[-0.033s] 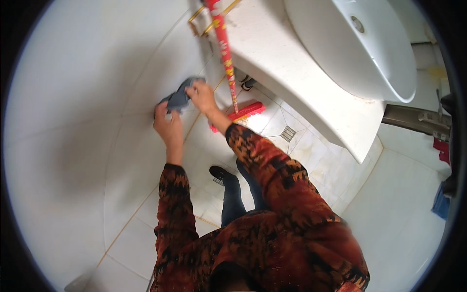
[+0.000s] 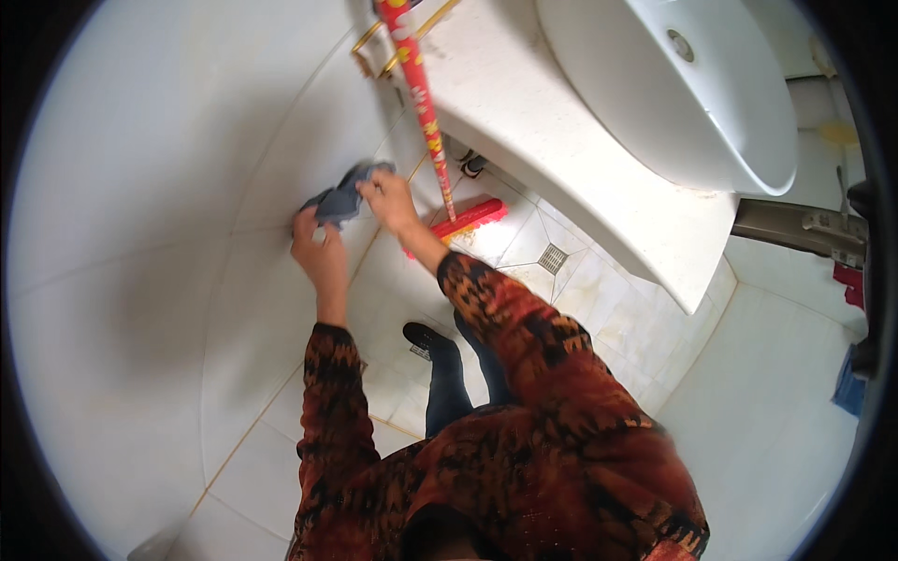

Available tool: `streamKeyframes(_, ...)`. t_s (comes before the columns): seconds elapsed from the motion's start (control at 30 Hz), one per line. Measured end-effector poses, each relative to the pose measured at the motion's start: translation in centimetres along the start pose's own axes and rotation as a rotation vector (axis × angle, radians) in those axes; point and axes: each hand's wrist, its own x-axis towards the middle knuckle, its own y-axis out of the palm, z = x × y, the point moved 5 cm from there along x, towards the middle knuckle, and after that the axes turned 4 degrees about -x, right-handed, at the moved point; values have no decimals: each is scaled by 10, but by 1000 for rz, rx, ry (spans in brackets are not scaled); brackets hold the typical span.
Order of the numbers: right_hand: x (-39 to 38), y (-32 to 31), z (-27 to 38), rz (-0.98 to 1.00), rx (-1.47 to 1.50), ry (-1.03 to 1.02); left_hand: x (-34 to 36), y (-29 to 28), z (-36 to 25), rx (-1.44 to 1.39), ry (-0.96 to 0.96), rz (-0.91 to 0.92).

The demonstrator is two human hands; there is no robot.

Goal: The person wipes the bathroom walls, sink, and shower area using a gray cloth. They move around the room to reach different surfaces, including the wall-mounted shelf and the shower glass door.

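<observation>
A crumpled grey-blue cloth (image 2: 339,201) is stretched between my two hands, close to the white tiled wall on the left. My left hand (image 2: 318,257) pinches its lower left end. The upper right end sits between the fingers and thumb of my right hand (image 2: 388,198). Whether the cloth touches the wall is hard to tell. Just right of my right hand stands a broom with a red flowered handle (image 2: 423,103) and a red head (image 2: 468,218) on the floor.
A white countertop (image 2: 599,178) with a white basin (image 2: 655,112) juts in at the upper right. Below it, a square drain (image 2: 553,258) is set in the tiled floor. A gold-coloured metal frame (image 2: 374,51) is by the wall. A blue cloth (image 2: 849,383) hangs far right.
Both hands and the cloth have shifted slightly toward me, and the cloth's folds have changed a little. Both ends stay gripped.
</observation>
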Motion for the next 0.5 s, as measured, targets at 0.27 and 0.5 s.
streamKeyframes(0.27,-104,-131,48,63,310,340,-54,-5,-65,-169,95,104)
streamKeyframes(0.5,-76,-250,110,-263,253,15,-30,72,-188,-401,266,328)
